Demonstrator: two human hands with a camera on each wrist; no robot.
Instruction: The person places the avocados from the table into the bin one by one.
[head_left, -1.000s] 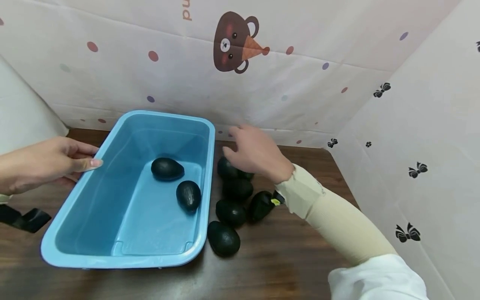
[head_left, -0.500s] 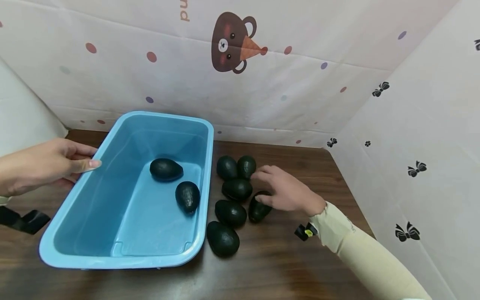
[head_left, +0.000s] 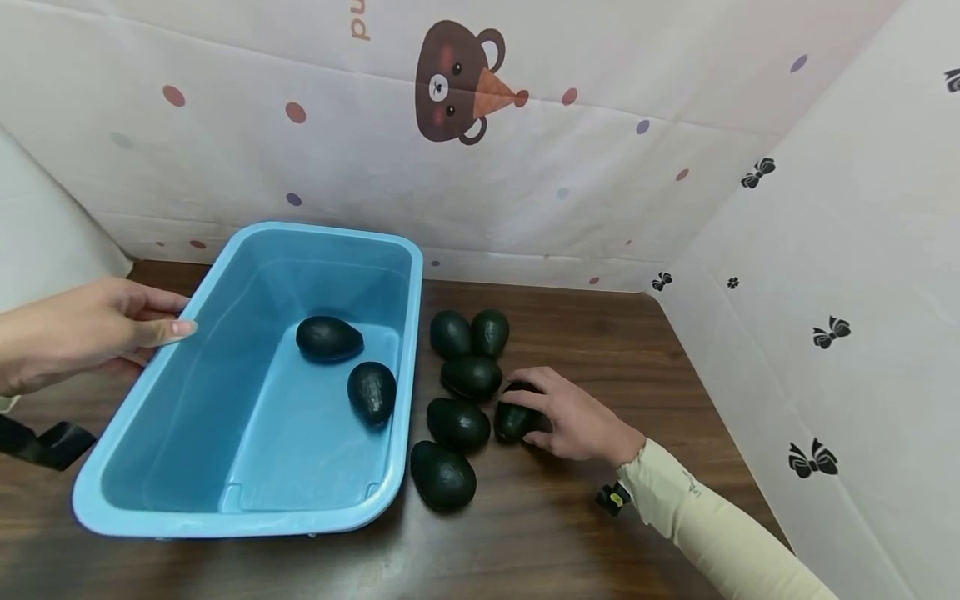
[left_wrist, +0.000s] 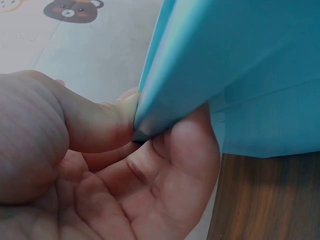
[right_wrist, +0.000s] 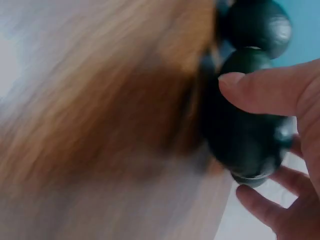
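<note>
A light blue plastic tub (head_left: 247, 523) stands on the left of the wooden table in the head view. My left hand (head_left: 82, 337) pinches its left rim, thumb on top and fingers curled below, as the left wrist view also shows. My right hand (head_left: 573, 417) grips a dark green avocado (head_left: 512, 423) on the table, right of the other loose ones. In the right wrist view the thumb (right_wrist: 260, 92) lies across that avocado, with fingers on its far side. Inside the tub lie one avocado (head_left: 328, 339) and a second avocado (head_left: 372, 393).
Several more avocados lie along the tub's right side, from a back one (head_left: 450, 335) to the nearest one (head_left: 443, 477). The dark brown table (head_left: 600, 342) meets a white patterned sheet (head_left: 360, 150) at the back and another on the right.
My right hand has come down toward me from above the back avocados and taken hold of the rightmost one. The left hand keeps its hold on the tub's rim.
</note>
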